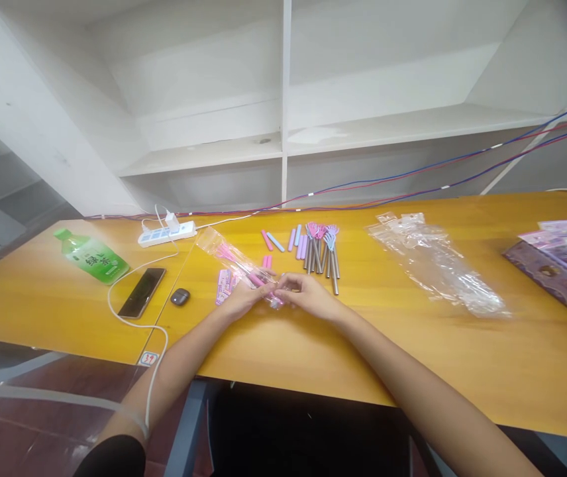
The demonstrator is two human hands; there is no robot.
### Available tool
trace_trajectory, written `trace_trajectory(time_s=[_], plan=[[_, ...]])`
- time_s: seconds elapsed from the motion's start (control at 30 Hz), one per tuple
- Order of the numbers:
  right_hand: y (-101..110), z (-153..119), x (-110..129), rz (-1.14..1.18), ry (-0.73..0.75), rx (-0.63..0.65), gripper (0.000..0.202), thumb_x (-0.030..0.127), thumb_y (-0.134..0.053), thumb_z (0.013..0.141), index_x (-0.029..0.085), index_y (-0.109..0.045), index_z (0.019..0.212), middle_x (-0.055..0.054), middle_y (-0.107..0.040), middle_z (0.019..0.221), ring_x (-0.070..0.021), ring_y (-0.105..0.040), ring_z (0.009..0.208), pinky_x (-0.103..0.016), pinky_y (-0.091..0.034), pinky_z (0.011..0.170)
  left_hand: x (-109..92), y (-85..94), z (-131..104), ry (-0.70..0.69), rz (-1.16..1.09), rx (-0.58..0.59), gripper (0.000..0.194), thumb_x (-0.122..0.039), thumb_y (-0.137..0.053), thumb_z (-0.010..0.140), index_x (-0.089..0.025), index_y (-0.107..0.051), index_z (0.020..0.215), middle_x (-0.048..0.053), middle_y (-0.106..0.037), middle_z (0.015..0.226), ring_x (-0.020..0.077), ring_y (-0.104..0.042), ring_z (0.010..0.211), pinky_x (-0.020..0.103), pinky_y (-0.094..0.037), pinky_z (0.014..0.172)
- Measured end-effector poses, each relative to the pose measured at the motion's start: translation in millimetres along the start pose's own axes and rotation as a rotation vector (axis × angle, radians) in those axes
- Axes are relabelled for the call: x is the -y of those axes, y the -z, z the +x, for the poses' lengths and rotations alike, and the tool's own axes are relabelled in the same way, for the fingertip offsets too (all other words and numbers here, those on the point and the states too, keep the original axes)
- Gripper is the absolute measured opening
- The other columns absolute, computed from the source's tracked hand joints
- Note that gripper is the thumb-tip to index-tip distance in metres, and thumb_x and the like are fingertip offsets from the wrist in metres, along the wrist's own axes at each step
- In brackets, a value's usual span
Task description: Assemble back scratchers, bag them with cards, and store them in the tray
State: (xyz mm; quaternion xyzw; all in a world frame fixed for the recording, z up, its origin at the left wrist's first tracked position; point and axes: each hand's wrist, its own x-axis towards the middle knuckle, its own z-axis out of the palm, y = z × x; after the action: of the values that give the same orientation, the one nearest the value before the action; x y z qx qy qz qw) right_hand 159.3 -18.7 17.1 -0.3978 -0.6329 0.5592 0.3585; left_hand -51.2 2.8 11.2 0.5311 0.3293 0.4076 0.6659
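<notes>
My left hand (251,298) is closed around a clear plastic bag (208,240) holding a pink back scratcher (226,253). At the bag's near end, the fingers of my right hand (303,295) pinch the plastic. The bag lies slanted, its far end toward the upper left. Pink printed cards (224,285) sit just left of my left hand, partly covered by the bag. Beyond my right hand lies a bunch of metal-rod back scratchers (319,255) with pink, blue and purple claw heads. Several coloured tubes (276,242) in pink, blue and purple lie near them.
Clear empty bags (437,265) are piled to the right, and a patterned box (552,278) of packaged items stands at the far right. Leftward are a green drink bottle (95,255), a phone (142,293), a black earbud case (180,297) and a power strip (167,233). A white cable crosses my left arm.
</notes>
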Motion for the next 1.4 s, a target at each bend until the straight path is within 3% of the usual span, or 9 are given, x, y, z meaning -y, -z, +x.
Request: trace_trajectory(time_s=[0.2,0.4,0.53,0.67,0.87,1.0,1.27,1.4], plan=[[1,0,2,-0.106,0.109,-0.144,0.03,0.05,-0.075,0.086,0.022,-0.065,0.088,-0.003,-0.073,0.082,-0.017,-0.066,0.064,-0.032,-0.057,0.058,-6,-0.1,-2,0.069,0.225,0.126,0.046,-0.037,-0.093,0.071,-0.015,-0.071,0.104,0.007,-0.076,0.092,0.0197,-0.072,0.081,0.029,-0.056,0.071],[4,-3,1,-0.056,0.032,0.017,0.035,0.055,-0.071,0.09,0.021,-0.061,0.091,-0.003,-0.073,0.082,-0.0166,-0.068,0.068,-0.03,-0.058,0.06,-2,3.9,-2,0.092,0.379,0.125,0.035,-0.041,-0.089,0.075,-0.015,-0.077,0.094,0.009,-0.078,0.086,0.0193,-0.072,0.076,0.027,-0.054,0.067],[9,-3,1,0.022,-0.003,0.121,0.04,0.058,-0.072,0.089,0.02,-0.061,0.092,-0.004,-0.074,0.085,-0.0172,-0.071,0.076,-0.031,-0.059,0.068,-5,4.1,-3,0.086,0.33,0.182,0.036,-0.04,-0.09,0.074,-0.014,-0.077,0.095,0.01,-0.078,0.089,0.0209,-0.072,0.08,0.031,-0.057,0.074],[11,-1,2,0.082,-0.041,0.124,0.044,0.06,-0.077,0.084,0.02,-0.064,0.094,-0.005,-0.076,0.088,-0.0173,-0.071,0.079,-0.03,-0.058,0.069,-10,4.2,-4,0.063,0.287,0.2,0.04,-0.039,-0.092,0.073,-0.015,-0.075,0.1,0.008,-0.076,0.089,0.0204,-0.071,0.081,0.031,-0.056,0.075],[9,2,-4,0.091,-0.018,0.108,0.049,0.062,-0.085,0.075,0.02,-0.059,0.079,-0.002,-0.076,0.08,-0.0178,-0.071,0.077,-0.033,-0.057,0.075,-11,5.5,-5,0.081,0.246,0.297,0.04,-0.041,-0.09,0.076,-0.016,-0.071,0.101,0.006,-0.072,0.089,0.018,-0.067,0.075,0.031,-0.054,0.071],[9,2,-4,0.112,-0.007,0.15,0.049,0.063,-0.085,0.074,0.021,-0.061,0.081,-0.002,-0.075,0.082,-0.0186,-0.07,0.079,-0.035,-0.056,0.08,-10,8.2,-6,0.083,0.228,0.305,0.04,-0.037,-0.092,0.073,-0.017,-0.069,0.1,0.006,-0.071,0.095,0.0195,-0.068,0.086,0.032,-0.055,0.078],[13,2,1,0.142,-0.03,0.102,0.051,0.066,-0.078,0.082,0.019,-0.065,0.096,-0.001,-0.069,0.081,-0.0148,-0.065,0.072,-0.028,-0.052,0.068,-12,11.2,-8,0.111,0.212,0.337,0.048,-0.035,-0.093,0.072,-0.018,-0.071,0.11,0.01,-0.073,0.107,0.0229,-0.07,0.097,0.034,-0.054,0.088],[10,4,-1,0.213,-0.056,-0.039,0.061,0.07,-0.073,0.083,0.022,-0.06,0.117,0.002,-0.065,0.078,-0.0131,-0.061,0.061,-0.024,-0.042,0.049,-19,5.4,-14,0.22,0.259,0.58,0.051,-0.039,-0.093,0.072,-0.02,-0.071,0.114,0.01,-0.074,0.105,0.0228,-0.071,0.091,0.033,-0.056,0.081]])
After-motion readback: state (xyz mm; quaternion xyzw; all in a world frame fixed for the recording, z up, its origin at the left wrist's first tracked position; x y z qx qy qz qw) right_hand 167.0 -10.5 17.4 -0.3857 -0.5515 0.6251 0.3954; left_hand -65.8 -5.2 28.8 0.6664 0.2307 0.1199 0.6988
